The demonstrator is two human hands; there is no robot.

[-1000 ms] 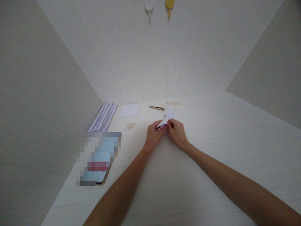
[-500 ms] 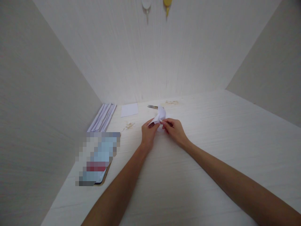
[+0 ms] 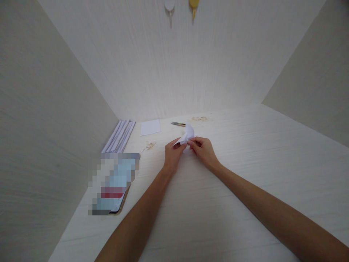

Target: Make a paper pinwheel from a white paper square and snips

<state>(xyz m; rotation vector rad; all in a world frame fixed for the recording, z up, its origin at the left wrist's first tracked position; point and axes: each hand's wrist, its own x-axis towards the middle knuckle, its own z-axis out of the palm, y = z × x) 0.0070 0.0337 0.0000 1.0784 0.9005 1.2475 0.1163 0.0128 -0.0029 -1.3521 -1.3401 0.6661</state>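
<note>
A curved, partly folded piece of white paper is held between both hands above the middle of the table. My left hand pinches its lower left side between thumb and fingers. On the other side, my right hand pinches the paper's centre with its fingertips close to the left thumb. The paper's underside and some fingertips are hidden. Just behind the paper lies a pair of small scissors or snips, its far end covered by the paper.
A flat white paper sheet lies near the back wall. Left of it is a bundle of folded white paper. A phone, mostly pixelated, lies front left. Small tan scraps are scattered nearby. Wall hooks hang above; walls enclose three sides.
The paper has shifted slightly right and its raised flap has turned a little, showing more of the snips. Both hands keep their pinch at nearly the same place.
</note>
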